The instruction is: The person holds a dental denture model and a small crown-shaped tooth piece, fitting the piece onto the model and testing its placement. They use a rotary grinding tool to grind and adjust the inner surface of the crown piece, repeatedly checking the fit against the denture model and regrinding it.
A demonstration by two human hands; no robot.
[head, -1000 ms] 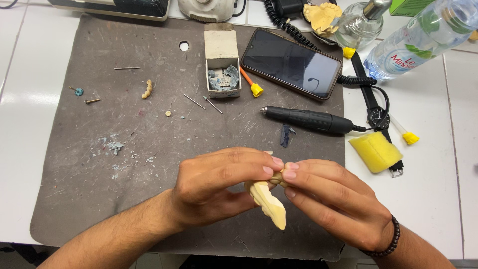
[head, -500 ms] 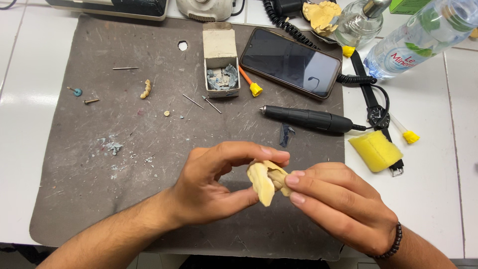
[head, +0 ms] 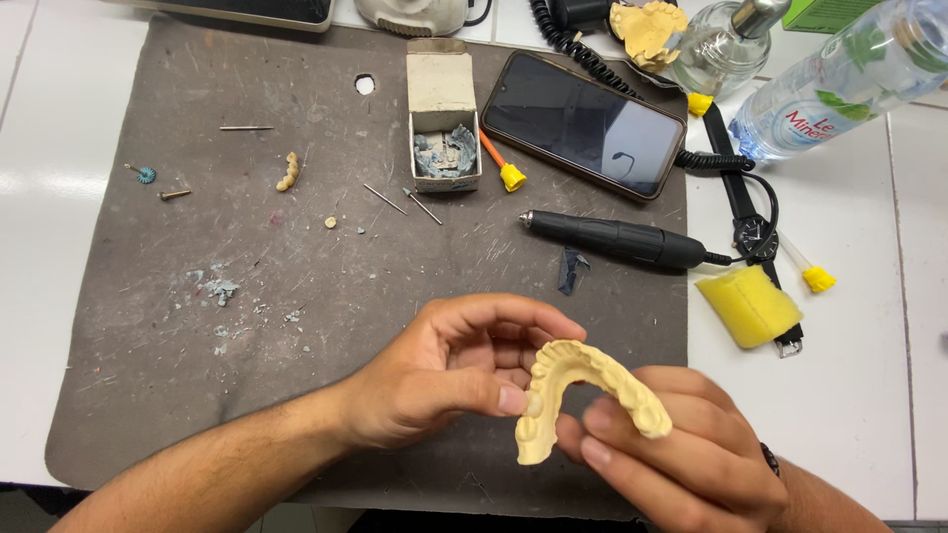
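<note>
You held a yellow dental cast in both hands, low over the grey mat.

From the head camera, your left hand pinched one end of the arch with the thumb, and your right hand had its fingers closed under the other end. Being a thin arch held by its ends, it could have snapped or slipped under a squeeze. Your right palm and the cast's underside were hidden, and the handpiece lay well apart.

The dental cast looks like matt, chalky yellow plaster; the grey work mat is scuffed and dusty, the smartphone screen glossy glass.
</note>
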